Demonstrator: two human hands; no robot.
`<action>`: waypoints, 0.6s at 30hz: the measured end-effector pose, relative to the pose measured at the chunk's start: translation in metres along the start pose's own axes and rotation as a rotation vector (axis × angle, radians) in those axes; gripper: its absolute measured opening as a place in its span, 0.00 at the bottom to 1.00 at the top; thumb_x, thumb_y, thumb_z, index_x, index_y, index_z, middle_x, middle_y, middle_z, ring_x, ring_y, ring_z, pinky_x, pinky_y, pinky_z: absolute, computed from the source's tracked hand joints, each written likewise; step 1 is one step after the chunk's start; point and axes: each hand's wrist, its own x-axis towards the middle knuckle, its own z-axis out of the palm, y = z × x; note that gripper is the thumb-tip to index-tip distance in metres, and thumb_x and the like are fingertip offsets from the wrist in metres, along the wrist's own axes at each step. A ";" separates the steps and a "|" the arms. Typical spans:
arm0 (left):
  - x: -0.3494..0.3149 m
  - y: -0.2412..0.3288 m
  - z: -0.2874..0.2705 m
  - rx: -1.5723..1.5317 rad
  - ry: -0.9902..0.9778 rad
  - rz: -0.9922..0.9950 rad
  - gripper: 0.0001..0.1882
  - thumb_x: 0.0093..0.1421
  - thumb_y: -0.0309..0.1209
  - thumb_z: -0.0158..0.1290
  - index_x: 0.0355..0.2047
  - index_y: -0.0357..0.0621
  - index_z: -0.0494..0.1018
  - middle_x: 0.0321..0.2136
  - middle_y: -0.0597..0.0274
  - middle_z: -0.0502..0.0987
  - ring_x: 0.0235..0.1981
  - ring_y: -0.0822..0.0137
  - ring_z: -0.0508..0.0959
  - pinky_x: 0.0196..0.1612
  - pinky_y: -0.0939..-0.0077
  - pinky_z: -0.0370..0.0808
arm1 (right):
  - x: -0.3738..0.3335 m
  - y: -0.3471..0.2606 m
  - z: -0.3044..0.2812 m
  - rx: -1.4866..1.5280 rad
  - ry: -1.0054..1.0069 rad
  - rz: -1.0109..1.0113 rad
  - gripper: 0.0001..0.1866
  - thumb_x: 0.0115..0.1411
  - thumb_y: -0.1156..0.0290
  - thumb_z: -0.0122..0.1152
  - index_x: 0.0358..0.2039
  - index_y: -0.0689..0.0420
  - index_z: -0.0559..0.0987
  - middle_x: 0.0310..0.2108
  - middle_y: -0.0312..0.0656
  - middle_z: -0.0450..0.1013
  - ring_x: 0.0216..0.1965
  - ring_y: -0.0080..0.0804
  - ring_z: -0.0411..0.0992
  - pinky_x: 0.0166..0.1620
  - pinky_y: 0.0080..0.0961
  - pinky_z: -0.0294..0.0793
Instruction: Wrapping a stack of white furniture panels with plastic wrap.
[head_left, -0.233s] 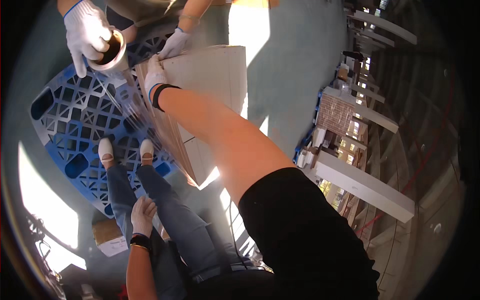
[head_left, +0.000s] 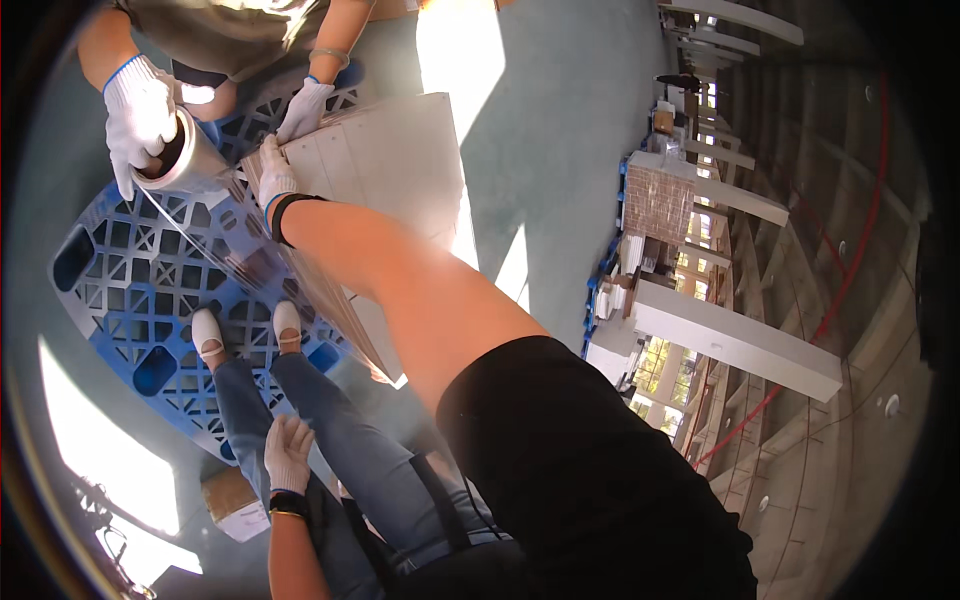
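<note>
Extending the right arm (head_left: 410,270), resting the knit-gloved right hand (head_left: 276,172) against the edge of a pale, flat-sided stack (head_left: 395,150).
Holding the left hand (head_left: 288,453) half-open and empty, nearer than the stack; leaving the right's grip unclear. Facing, left of the stack, a smooth roll (head_left: 205,158) in a co-worker's hand (head_left: 138,115), shiny clear film (head_left: 245,262) and a latticed plastic pallet (head_left: 120,335).

On one blue, slotted plastic pallet (head_left: 110,340), we count two pale, strapped shoes (head_left: 207,330). Over the pallet we see one clear, cylindrical roll of plastic film (head_left: 205,163); toward its right side, one stack of flat beige cardboard (head_left: 395,150); near its lower edge, one brown-and-white cardboard box (head_left: 232,496); around it, four white knitted gloves (head_left: 288,455).
</note>
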 end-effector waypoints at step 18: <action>0.012 -0.004 0.069 -0.005 -0.209 -0.084 0.24 0.61 0.38 0.50 0.53 0.36 0.62 0.47 0.45 0.69 0.46 0.52 0.73 0.51 0.57 0.71 | -0.083 0.108 0.020 -0.199 -0.066 0.083 0.24 0.62 0.58 0.43 0.59 0.48 0.66 0.58 0.39 0.63 0.59 0.38 0.58 0.54 0.49 0.53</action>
